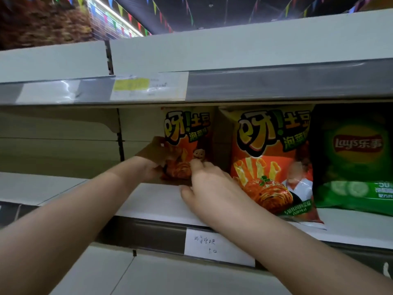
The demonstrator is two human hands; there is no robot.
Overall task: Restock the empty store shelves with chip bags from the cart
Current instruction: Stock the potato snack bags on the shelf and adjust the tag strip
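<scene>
Left hand (pixel 152 155) fingers round glossy crinkled orange chip bag (pixel 187 133), right hand (pixel 209 185) fingers relaxed against its base.

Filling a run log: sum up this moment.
left hand: grips small orange bag | right hand: touches it | bag: upright on shelf

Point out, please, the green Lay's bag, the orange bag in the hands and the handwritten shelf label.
green Lay's bag (pixel 358 144): head view, on the red logo.
held orange bag (pixel 187 129): head view, on its front lettering.
handwritten shelf label (pixel 219 248): head view, on the paper's middle.
</scene>
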